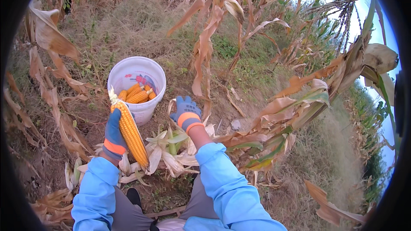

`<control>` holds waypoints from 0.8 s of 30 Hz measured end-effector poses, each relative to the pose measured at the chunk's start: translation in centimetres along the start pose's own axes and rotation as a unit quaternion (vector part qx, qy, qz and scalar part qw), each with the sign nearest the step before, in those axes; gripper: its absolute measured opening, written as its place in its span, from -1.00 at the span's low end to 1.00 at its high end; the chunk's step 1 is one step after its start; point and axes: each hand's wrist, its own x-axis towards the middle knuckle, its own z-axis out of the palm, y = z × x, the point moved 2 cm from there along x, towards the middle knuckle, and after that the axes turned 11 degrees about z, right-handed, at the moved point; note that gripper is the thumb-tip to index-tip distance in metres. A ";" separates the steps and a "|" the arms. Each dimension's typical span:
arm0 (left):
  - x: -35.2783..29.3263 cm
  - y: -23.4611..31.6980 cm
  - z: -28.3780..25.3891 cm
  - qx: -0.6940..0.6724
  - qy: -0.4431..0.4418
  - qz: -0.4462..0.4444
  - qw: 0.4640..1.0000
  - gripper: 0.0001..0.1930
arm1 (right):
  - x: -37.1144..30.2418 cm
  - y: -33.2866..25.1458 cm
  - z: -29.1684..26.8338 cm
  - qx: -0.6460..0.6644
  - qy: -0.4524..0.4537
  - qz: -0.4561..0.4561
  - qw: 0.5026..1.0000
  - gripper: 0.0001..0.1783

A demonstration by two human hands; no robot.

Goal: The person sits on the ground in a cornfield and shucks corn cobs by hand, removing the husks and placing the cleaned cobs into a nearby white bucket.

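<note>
My left hand point(113, 129), in a grey-blue glove with an orange cuff, is wrapped round a long yellow corn cob point(132, 135). The cob is bare of husk along its visible face and leans with its pale tip up toward the bucket. A white plastic bucket point(145, 113) stands just beyond, with several orange-yellow corn cobs point(138, 95) inside. To the right of the bucket, my right hand point(187, 110) wears a matching glove, back up, fingers curled. A pale strip of corn husk point(171, 104) sticks out beside its thumb; the fingertips are partly hidden.
Peeled husks point(165, 154) lie heaped between my forearms, in front of my knees. Dry corn stalks point(319, 98) lean in from the right, one bearing an ear in its husk point(380, 57). Withered leaves point(53, 94) hang at the left. Dry grass covers the ground behind the bucket.
</note>
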 end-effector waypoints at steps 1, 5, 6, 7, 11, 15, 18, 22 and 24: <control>0.3 0.1 -0.3 -0.011 0.006 0.008 1.000 -0.59 | -0.3 -0.1 -0.2 0.027 -0.002 -0.022 0.999 -0.34; 2.1 0.2 -1.3 -0.028 0.020 0.037 0.999 -0.57 | -1.7 -1.5 1.4 0.276 -0.159 -0.146 0.937 -0.35; 2.4 0.1 -0.9 -0.054 0.026 0.036 0.998 -0.54 | -2.1 -2.1 1.9 0.358 -0.236 -0.166 0.888 -0.34; 2.4 0.6 -0.4 -0.075 0.037 0.040 0.996 -0.50 | -3.0 -3.1 2.0 0.373 -0.281 -0.184 0.865 -0.36; 3.6 0.8 -0.6 -0.124 0.003 0.024 0.992 -0.43 | -4.9 -5.5 6.1 0.485 -0.405 -0.230 0.740 -0.39; 5.4 0.2 -3.1 -0.131 0.050 0.054 0.989 -0.55 | -5.3 -6.9 6.1 0.538 -0.400 -0.186 0.718 -0.38; 5.2 0.2 -3.6 -0.141 0.039 0.030 0.989 -0.53 | -5.8 -6.8 6.1 0.562 -0.428 -0.112 0.699 -0.36; 5.6 0.3 -3.6 -0.156 0.024 0.037 0.987 -0.46 | -5.5 -6.4 6.0 0.581 -0.393 -0.091 0.707 -0.40; 5.7 0.4 -3.8 -0.166 0.007 0.034 0.986 -0.44 | -5.1 -6.4 6.6 0.609 -0.397 -0.067 0.683 -0.42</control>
